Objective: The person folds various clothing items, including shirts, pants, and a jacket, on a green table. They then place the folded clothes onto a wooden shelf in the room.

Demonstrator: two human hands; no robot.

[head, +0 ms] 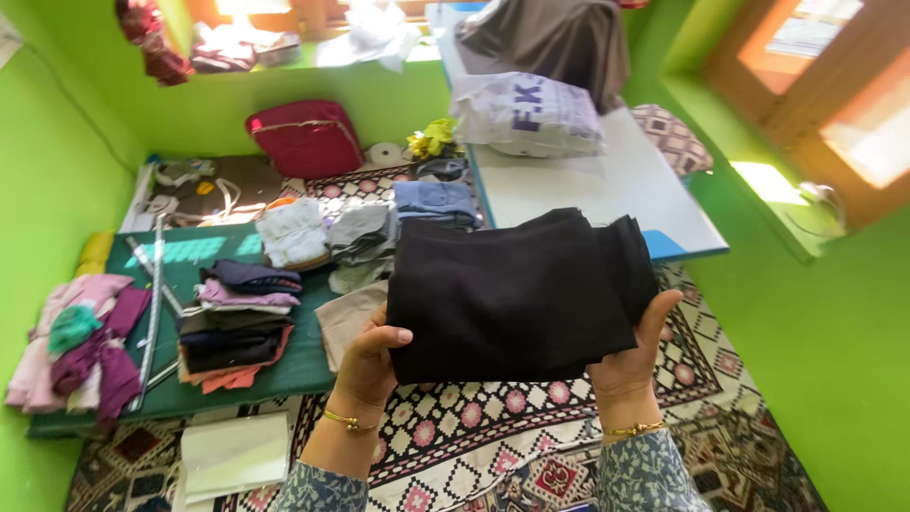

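A folded black cloth is held level above the patterned rug, long axis left-right, clamped by the left hand and right hand at opposite ends.

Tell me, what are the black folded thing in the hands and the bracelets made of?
The black folded piece, held by the left hand and right hand, looks like soft woven or knit cloth: matte, no shine, with layered folded edges. The exact fibre cannot be told. The bracelets look like metal, perhaps gold-coloured: thin, yellow and glinting in the light.
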